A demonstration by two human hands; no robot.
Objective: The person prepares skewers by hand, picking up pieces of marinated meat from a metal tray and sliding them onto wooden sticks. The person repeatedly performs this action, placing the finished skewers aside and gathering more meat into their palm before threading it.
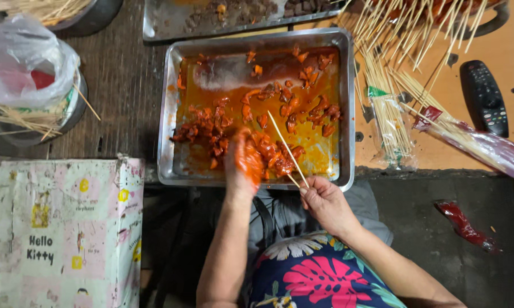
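Note:
A steel tray (348, 108) holds orange-red marinated meat pieces (208, 128) in sauce. My left hand (243, 162), coated in red sauce, reaches into the tray's near edge and touches meat pieces there, fingers curled on them. My right hand (325, 199) pinches a thin bamboo skewer (285, 147) near its lower end; the skewer slants up-left over the meat, bare along its visible length.
Loose bamboo skewers (405, 40) lie fanned at the upper right beside a plastic-wrapped skewer bundle (391, 122). A black remote control (485, 97) lies at far right. A second tray (223, 17) stands behind. A plastic bag over a pot (26, 68) is at left, a patterned box (57, 228) below.

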